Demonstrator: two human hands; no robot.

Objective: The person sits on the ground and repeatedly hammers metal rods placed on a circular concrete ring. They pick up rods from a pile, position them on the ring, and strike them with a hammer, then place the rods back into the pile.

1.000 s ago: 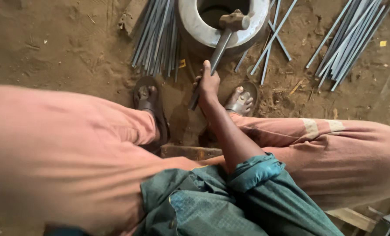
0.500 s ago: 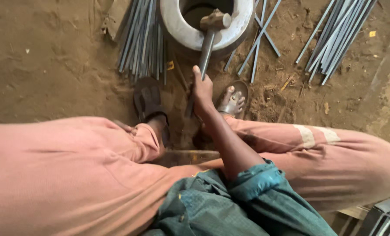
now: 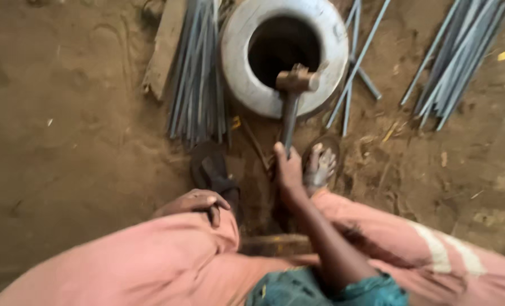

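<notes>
The person sits on the dirt floor (image 3: 65, 130) with both knees bent, and the camera looks down over pink trousers (image 3: 167, 266).

The right hand (image 3: 288, 170) holds a hammer (image 3: 291, 107). Its fingers are wrapped tight around the low end of the long grey handle. The handle points away from the person, up to a brown hammer head. The head sits over the near edge of a big round metal ring (image 3: 246, 73). The ring is pale grey with a dark hole in the middle, and it lies flat on the floor in front of the feet.

The left hand (image 3: 193, 204) rests on the left knee. Its fingers curl down over the pink cloth and hold nothing else.

Two feet in dark sandals are just below the ring. The left foot (image 3: 215, 170) is in shade. The right foot (image 3: 319, 164) is dusty and is right beside the hand with the hammer.

A bundle of thin grey rods (image 3: 198, 85) lies on the left of the ring, touching its side. A flat wooden board (image 3: 163, 48) lies next to that bundle. More rods (image 3: 456, 62) lie in a pile far to the right. A few loose rods (image 3: 357, 62) cross each other close to the ring's right side.
</notes>
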